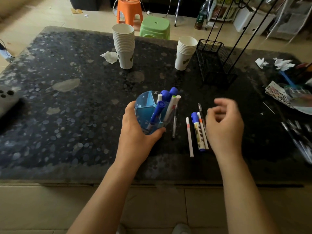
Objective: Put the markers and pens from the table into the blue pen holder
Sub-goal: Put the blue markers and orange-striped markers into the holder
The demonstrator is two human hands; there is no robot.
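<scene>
The blue pen holder [146, 105] stands near the middle of the dark table, tilted slightly, and my left hand [135, 130] grips its near side. Several blue-capped markers [166, 95] and white pens stick out of its right compartments. A black pen [174, 124] lies on the table right beside the holder. Further right lie a thin white pen [189, 137], a blue-capped white marker [197, 130], an orange-banded white pen [203, 132] and a dark pen [200, 108]. My right hand [224, 122] hovers just right of them, blurred, fingers loosely curled, holding nothing.
Two stacks of paper cups [124, 46] [184, 51] stand at the back with a black wire basket [214, 61] to their right. Crumpled tissues [109, 56], papers and dark pens [300, 137] crowd the right edge. A grey object [6, 100] sits at the left edge.
</scene>
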